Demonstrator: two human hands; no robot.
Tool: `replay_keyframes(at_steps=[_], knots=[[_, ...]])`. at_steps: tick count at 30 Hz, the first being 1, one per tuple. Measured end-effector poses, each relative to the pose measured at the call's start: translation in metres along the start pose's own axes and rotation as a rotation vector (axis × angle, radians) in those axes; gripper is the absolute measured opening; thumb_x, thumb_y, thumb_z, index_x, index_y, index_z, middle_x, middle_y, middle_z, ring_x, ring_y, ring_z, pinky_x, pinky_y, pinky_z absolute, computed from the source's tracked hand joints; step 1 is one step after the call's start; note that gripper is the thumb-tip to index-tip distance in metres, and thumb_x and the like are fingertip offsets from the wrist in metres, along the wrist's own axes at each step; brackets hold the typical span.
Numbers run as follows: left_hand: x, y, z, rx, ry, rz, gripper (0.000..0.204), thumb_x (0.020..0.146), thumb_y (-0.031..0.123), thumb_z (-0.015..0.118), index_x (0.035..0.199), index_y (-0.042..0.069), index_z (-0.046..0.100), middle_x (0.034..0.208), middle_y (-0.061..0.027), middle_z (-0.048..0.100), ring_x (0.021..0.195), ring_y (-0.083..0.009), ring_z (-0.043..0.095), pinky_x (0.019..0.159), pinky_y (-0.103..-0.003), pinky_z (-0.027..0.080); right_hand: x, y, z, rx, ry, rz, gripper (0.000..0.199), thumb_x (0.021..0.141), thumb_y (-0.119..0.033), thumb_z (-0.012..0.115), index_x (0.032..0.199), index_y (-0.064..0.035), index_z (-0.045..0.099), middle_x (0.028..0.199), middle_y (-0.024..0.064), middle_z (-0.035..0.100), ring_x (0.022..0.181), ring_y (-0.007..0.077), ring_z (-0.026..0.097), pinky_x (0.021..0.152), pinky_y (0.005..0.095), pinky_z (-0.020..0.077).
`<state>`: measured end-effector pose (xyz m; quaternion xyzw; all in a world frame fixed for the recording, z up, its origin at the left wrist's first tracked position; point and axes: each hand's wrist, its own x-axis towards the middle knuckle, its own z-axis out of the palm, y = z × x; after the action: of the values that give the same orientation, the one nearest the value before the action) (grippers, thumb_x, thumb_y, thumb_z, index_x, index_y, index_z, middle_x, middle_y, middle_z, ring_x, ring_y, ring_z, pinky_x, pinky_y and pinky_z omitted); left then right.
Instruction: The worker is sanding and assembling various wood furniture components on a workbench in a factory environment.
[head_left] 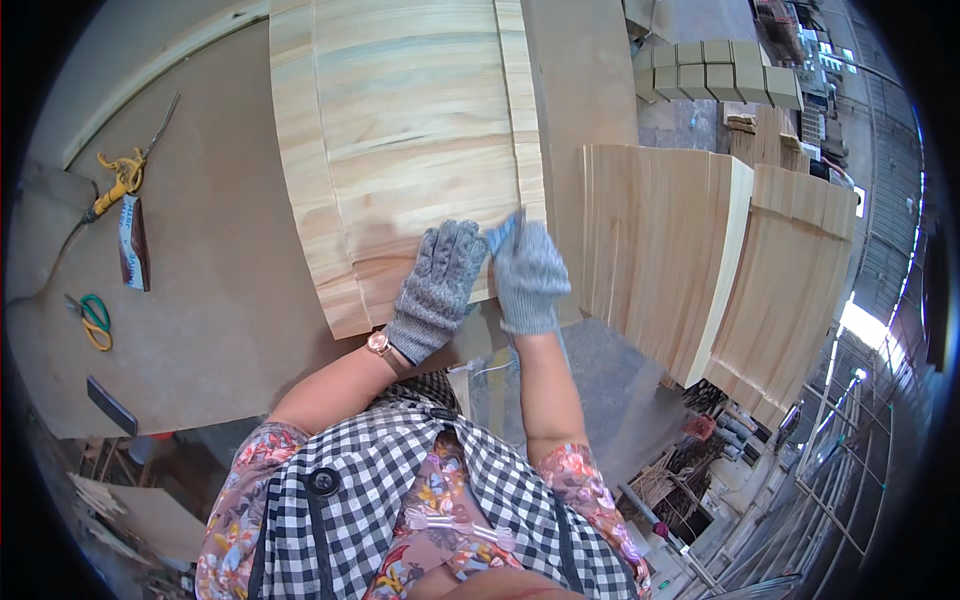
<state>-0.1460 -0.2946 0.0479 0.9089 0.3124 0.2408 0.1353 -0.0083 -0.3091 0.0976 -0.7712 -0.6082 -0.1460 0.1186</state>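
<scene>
Both gloved hands, left (pixel 440 285) and right (pixel 527 275), seemingly press the veneer sheets (pixel 410 130).

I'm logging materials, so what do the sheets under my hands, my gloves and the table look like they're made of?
Sheets: thin pale wood veneer, unfinished, grain and seams showing. Left hand and right hand gloves: grey knitted fabric, visible ribbed texture. Table: smooth matte brown board, probably fibreboard.

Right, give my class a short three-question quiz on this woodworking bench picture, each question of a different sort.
1. True or false: both hands wear grey knit gloves.
2. Which lies nearest the green-handled scissors? A) yellow-handled tool B) dark flat bar C) wood sheet stack
3. Fill in: the left hand rests on a pale ____ sheet.

Key: 1 true, right hand too. 2 B, the bar. 3 wood veneer.
</scene>
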Motion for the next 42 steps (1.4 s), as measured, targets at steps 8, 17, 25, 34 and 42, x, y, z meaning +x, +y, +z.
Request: replay_keyframes(at_steps=[8,17,25,34,42], knots=[[0.033,0.002,0.015,-0.034,0.006,0.02,0.076,0.067,0.023,0.065,0.131,-0.005,0.036,0.138,-0.0227,0.031,0.132,-0.0377,0.024,0.109,-0.049,0.017,0.058,0.012,-0.006,-0.121,0.062,-0.068,0.017,0.086,-0.02,0.051,0.077,-0.0054,0.051,0.067,0.013,0.054,0.057,0.0277,0.057,0.047,0.0374,0.0442],[0.01,0.027,0.012,0.029,-0.024,0.088,0.071,0.07,0.021,0.061,0.132,-0.003,0.036,0.139,-0.0222,0.031,0.132,-0.0377,0.023,0.109,-0.049,0.016,0.047,0.02,-0.004,-0.103,0.197,-0.038,0.022,0.085,-0.022,0.056,0.069,-0.0057,0.051,0.056,0.0119,0.052,0.05,0.0258,0.054,0.046,0.0364,0.0441],[-0.003,0.019,0.018,0.093,-0.005,0.051,0.065,0.073,0.017,0.053,0.133,-0.003,0.035,0.14,-0.0229,0.029,0.132,-0.0375,0.023,0.11,-0.049,0.014,-0.064,0.027,0.004,0.045,-0.074,0.287,0.02,0.086,-0.025,0.052,0.076,-0.0074,0.053,0.067,0.0119,0.054,0.055,0.0299,0.057,0.049,0.0402,0.0456],[-0.005,0.016,0.031,0.074,-0.072,0.077,0.067,0.074,0.02,0.053,0.133,-0.005,0.034,0.139,-0.0228,0.03,0.131,-0.0376,0.025,0.11,-0.049,0.015,0.017,0.02,0.017,0.015,0.0,0.244,0.021,0.085,-0.023,0.053,0.071,-0.0065,0.055,0.067,0.0154,0.06,0.061,0.0293,0.061,0.052,0.0388,0.0475],[-0.009,0.022,0.019,0.191,-0.044,0.102,0.065,0.074,0.016,0.052,0.133,-0.005,0.034,0.139,-0.0227,0.03,0.131,-0.0374,0.027,0.11,-0.048,0.018,0.016,0.019,0.014,-0.008,0.108,0.223,0.022,0.086,-0.022,0.053,0.069,-0.0078,0.053,0.057,0.0125,0.054,0.054,0.0306,0.058,0.051,0.0394,0.0473]])
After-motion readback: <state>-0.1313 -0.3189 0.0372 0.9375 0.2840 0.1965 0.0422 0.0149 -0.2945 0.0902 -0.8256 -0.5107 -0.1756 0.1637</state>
